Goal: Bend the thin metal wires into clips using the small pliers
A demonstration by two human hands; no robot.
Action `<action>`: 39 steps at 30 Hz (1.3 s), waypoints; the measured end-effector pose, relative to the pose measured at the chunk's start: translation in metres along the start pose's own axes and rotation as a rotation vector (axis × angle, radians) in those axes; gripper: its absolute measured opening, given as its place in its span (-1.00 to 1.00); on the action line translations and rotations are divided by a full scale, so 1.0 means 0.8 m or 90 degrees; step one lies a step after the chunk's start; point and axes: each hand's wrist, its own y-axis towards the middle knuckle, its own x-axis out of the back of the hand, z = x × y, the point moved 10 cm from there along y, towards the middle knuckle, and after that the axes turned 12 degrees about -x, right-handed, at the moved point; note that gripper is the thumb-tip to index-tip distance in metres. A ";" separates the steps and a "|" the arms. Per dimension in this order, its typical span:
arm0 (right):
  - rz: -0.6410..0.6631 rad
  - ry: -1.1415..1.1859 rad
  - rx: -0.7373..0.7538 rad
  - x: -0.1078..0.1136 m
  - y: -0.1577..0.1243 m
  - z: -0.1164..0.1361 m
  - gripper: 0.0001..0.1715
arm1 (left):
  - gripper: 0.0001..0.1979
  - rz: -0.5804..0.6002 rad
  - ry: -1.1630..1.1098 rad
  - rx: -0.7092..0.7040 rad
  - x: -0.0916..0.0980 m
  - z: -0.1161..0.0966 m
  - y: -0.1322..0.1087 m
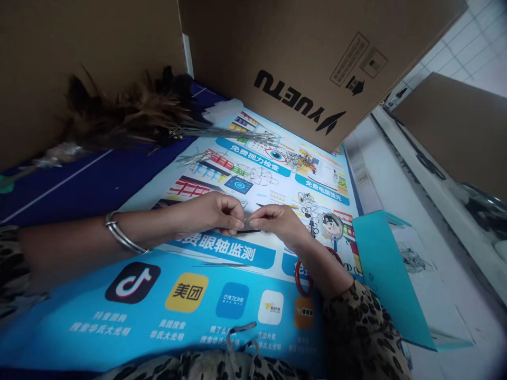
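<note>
My left hand (225,215) and my right hand (277,221) meet fingertip to fingertip over the middle of the printed poster sheet (158,338). Both pinch what looks like a short piece of thin wire (246,220); its exact shape is too small to make out. A dark slim tool (249,230) lies just beneath the fingertips, mostly hidden. Under my right forearm show scissors with red handles (304,285). Loose straight wires (225,264) rest on the poster nearer my body. Small bent wire pieces (309,206) lie in a heap beyond my right hand.
A bundle of straight wires (233,133) and brown feathers (130,113) lie at the back left. A large cardboard box (269,47) stands behind the poster. At right are a turquoise box (390,279), wire pieces (414,258) and a round clear dish (332,226).
</note>
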 end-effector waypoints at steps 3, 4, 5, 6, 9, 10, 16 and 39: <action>0.015 -0.018 -0.023 -0.002 -0.001 -0.003 -0.72 | -0.88 0.016 0.016 0.003 0.000 0.002 0.002; 0.023 -0.019 -0.035 -0.003 0.000 -0.006 -0.70 | -0.88 0.020 0.021 0.003 0.001 0.002 0.002; 0.028 -0.020 -0.044 -0.004 0.000 -0.008 -0.69 | -0.88 0.023 0.027 0.004 0.001 0.003 0.003; 0.032 -0.022 -0.050 -0.004 0.000 -0.010 -0.68 | -0.87 0.026 0.032 0.004 0.001 0.003 0.003; 0.036 -0.027 -0.055 -0.004 0.001 -0.012 -0.66 | -0.86 0.022 0.043 0.005 0.002 0.002 0.003; 0.038 -0.027 -0.057 -0.004 0.002 -0.013 -0.66 | -0.86 0.018 0.044 0.005 0.003 0.001 0.003; 0.020 0.031 -0.050 -0.007 0.006 -0.017 -0.62 | -0.85 -0.014 0.010 -0.008 0.008 0.002 0.005; -0.148 0.159 0.073 -0.009 0.006 -0.015 -0.71 | -0.80 -0.101 -0.064 -0.077 0.012 -0.005 0.005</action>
